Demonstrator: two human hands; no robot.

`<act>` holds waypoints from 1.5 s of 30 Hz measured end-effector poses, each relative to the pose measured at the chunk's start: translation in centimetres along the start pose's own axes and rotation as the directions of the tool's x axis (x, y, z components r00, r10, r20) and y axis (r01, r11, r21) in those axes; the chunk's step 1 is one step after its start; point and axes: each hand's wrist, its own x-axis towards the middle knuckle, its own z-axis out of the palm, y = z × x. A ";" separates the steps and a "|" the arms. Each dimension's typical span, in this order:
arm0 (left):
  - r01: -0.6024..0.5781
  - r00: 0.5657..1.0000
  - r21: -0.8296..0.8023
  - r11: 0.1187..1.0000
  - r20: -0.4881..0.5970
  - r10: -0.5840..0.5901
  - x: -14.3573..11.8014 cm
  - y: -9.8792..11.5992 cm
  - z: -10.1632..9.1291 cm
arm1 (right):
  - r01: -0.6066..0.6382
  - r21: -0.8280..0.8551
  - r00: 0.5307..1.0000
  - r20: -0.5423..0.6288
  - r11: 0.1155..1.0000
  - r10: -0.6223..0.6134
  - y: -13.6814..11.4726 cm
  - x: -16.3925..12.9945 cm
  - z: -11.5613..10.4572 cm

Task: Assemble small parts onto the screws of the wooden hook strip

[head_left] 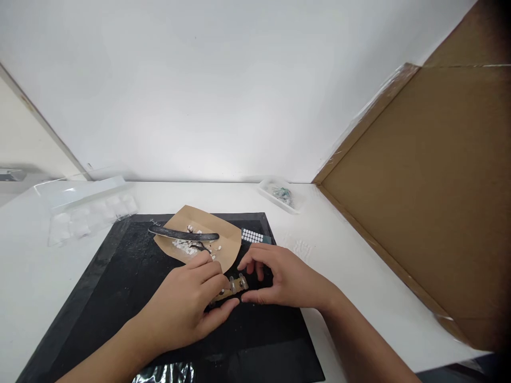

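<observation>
My left hand [191, 303] and my right hand [279, 279] meet over a black mat [120, 298]. Between their fingertips lies a small tan strip with clear nail tips on it [235, 285]; both hands pinch it, the left from the near side, the right from its far end. Just behind the hands a brown paper sheet [223, 242] holds white chips and a dark nail file [183, 233]. A small dark tool lies among the chips, near my left index finger.
A card with white dots [254, 235] rests at the mat's back right. A clear plastic tray [85, 210] stands at the back left, a small clear box of bits [281, 195] at the back. A large cardboard panel [431, 186] leans on the right.
</observation>
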 end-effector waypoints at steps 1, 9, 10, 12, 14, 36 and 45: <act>0.001 1.000 0.003 1.000 0.007 -0.001 0.0 0.0 0.0 | 0.002 0.037 1.000 0.004 0.999 -0.002 0.1 0.0 -0.1; 0.006 1.000 0.040 0.999 0.020 -0.007 -0.2 0.0 -0.2 | 0.043 0.138 0.999 -0.009 0.989 -0.042 0.6 0.4 0.0; 0.012 1.000 0.044 0.999 0.021 -0.013 -0.2 0.0 -0.2 | 0.045 0.132 0.999 -0.012 0.990 -0.044 0.6 0.4 0.1; 0.021 1.000 0.053 0.998 0.021 -0.022 -0.3 0.1 -0.2 | 0.050 0.123 0.999 -0.010 0.991 -0.050 0.6 0.5 0.2; 0.023 0.999 0.064 0.998 0.023 -0.025 -0.3 0.1 -0.2 | 0.049 0.134 0.999 -0.003 0.990 -0.049 0.7 0.5 0.3; 0.089 0.995 0.108 0.990 0.026 -0.092 -0.2 0.3 -0.3 | -0.063 0.238 0.997 0.067 0.969 0.048 1.3 1.1 0.6; 0.146 0.983 0.189 0.971 0.079 -0.163 -0.5 0.8 0.2 | 0.038 0.210 0.998 0.042 0.977 -0.048 0.8 1.0 0.1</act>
